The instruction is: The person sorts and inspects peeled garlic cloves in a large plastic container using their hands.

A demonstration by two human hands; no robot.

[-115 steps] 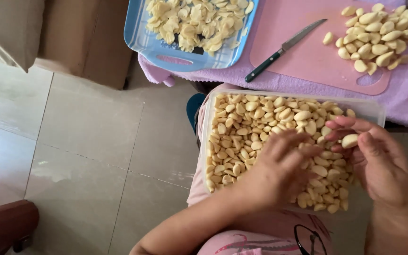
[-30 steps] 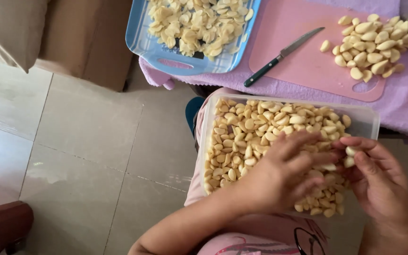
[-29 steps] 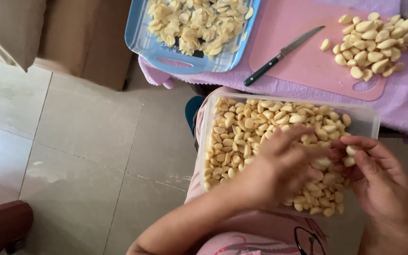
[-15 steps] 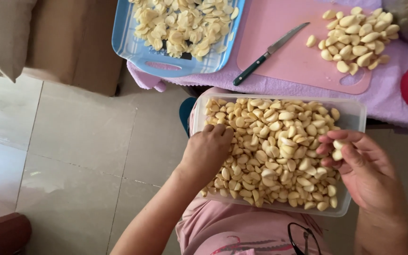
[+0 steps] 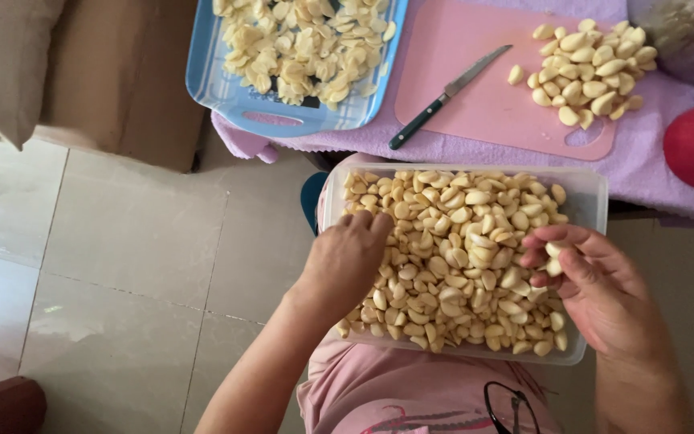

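Your left hand (image 5: 345,261) lay palm-down, fingers curled, on the heap of peeled garlic cloves (image 5: 455,257) at the left side of the clear plastic container (image 5: 592,193) on your lap. Your right hand (image 5: 596,285) hovered over the container's right side, thumb and fingers pinching 1 clove (image 5: 554,257). Beyond the container, on the purple cloth (image 5: 644,173), a pink cutting board (image 5: 483,96) carried a knife (image 5: 447,96) and a small pile of cloves (image 5: 592,72); a blue tray (image 5: 226,88) of sliced garlic sat left of it.

Peeled garlic cloves (image 5: 459,257) heaped in a clear rectangular tub (image 5: 592,189).
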